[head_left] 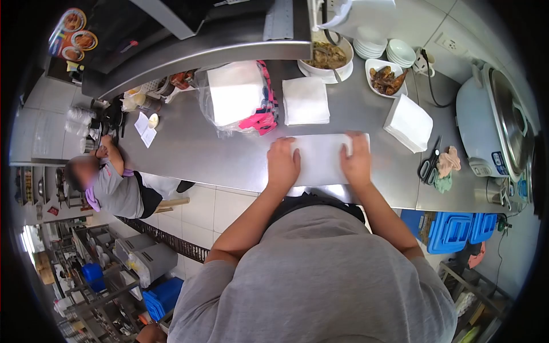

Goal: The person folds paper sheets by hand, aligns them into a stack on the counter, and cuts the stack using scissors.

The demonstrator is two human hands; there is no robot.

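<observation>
A folded white paper napkin point(320, 159) lies flat on the steel counter in front of my body. On its left side my left hand point(283, 164) has its fingers bent over the edge, thumb on the paper. My right hand point(356, 162) grips the other side in the same way, thumb pointing inward. Just beyond is a flat stack of white napkins point(306, 101). To the left of that, a clear plastic bag with more napkins point(234, 94) has pink and dark printing. Another napkin pile point(409, 123) sits to the right.
Scissors point(429, 166) and crumpled cloths point(449, 162) lie at the right, before a large rice cooker point(493, 126). Along the back stand a bowl of food point(326, 55), a dish of browned pieces point(388, 79) and stacked white bowls point(401, 52). A co-worker point(117, 183) is at the far left.
</observation>
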